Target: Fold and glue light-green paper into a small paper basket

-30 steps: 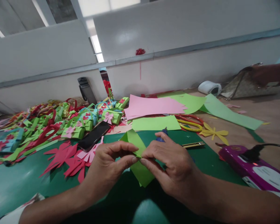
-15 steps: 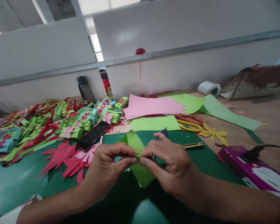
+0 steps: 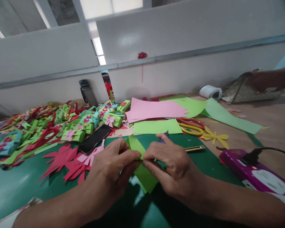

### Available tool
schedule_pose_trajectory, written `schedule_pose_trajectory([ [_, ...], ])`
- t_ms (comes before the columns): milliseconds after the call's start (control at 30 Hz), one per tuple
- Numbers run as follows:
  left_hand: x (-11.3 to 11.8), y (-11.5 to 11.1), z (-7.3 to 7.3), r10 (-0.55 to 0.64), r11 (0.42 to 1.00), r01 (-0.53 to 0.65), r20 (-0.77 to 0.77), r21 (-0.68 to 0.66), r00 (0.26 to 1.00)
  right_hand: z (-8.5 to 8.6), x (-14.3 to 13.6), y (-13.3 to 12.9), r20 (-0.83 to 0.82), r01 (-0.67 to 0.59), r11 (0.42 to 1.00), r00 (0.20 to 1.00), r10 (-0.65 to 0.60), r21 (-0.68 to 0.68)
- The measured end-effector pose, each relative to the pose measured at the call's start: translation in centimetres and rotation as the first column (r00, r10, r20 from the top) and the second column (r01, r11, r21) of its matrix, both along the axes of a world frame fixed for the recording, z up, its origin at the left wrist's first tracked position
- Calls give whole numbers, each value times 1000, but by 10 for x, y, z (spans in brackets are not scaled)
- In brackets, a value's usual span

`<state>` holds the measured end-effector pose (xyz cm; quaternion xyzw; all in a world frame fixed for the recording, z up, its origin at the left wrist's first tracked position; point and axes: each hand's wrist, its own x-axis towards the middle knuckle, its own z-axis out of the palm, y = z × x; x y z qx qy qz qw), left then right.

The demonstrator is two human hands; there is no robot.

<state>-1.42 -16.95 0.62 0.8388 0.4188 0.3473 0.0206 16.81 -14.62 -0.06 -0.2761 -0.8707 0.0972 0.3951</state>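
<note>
A folded piece of light green paper (image 3: 146, 178) is held above the green mat, tilted, with one corner pointing away from me. My left hand (image 3: 110, 169) pinches it near its middle between thumb and forefinger. From the other side, my right hand (image 3: 177, 169) pinches the same spot, its fingertips nearly touching the left ones. The crease between the fingertips is mostly hidden. Behind my right hand, a blue object (image 3: 165, 134) shows only in part. Red paper flower cut-outs (image 3: 61, 156) and a pink cut-out (image 3: 91, 157) lie left of my left hand.
Small green paper bags (image 3: 77, 134) crowd the left, beside a black phone (image 3: 95, 138) and a bottle (image 3: 88, 93). Pink sheets (image 3: 156, 109), yellow-handled scissors (image 3: 192, 129) and a narrow yellow-edged tool (image 3: 195, 148) lie ahead. A purple power strip (image 3: 254, 171) stands right.
My left hand has turned, its knuckles rising and its fingers curling closer over the green paper. My right hand keeps its pinch. The view has shifted slightly.
</note>
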Motion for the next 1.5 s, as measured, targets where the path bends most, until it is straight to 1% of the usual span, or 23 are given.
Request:
schedule_pose_trajectory([
  [33,-1,0,-1,15,999,-13,-37,33,999,0,0,0,8,-1,1000,1000,0,7],
  [100,-1,0,-2,23,998,-19,-65,59,998,1,0,0,18,-6,1000,1000,5,19],
  [233,-2,3,1,-5,997,3,32,74,999,2,2,1,-8,8,999,1000,-8,32],
  [300,-3,4,4,-14,995,6,76,102,997,3,3,2,-21,19,999,1000,-18,26],
  [500,-6,5,9,1,988,-4,21,156,1000,2,3,4,-38,39,999,999,-39,-4],
  [600,-5,6,9,-28,989,25,17,144,999,2,3,5,-51,46,999,998,-47,-14],
  [700,-2,7,8,-61,992,57,34,109,998,1,3,6,-36,20,1000,999,-20,14],
  [833,-2,7,7,-117,993,113,112,36,987,0,4,5,-24,23,999,999,-22,34],
  [933,-4,7,6,-118,992,122,169,-11,978,0,5,5,-35,35,999,999,-35,16],
  [1033,-7,8,4,-101,993,112,188,-46,977,0,6,6,-43,52,999,998,-52,0],
  [1200,-5,10,2,-123,988,139,204,-65,971,-1,7,7,-45,37,999,998,-37,9],
  [1300,-3,12,0,-134,986,152,211,-70,968,-2,7,8,-18,22,1000,1000,-21,14],
  [1500,1,12,1,-163,985,170,168,-23,972,-1,9,7,63,-20,1000,998,19,10],
])
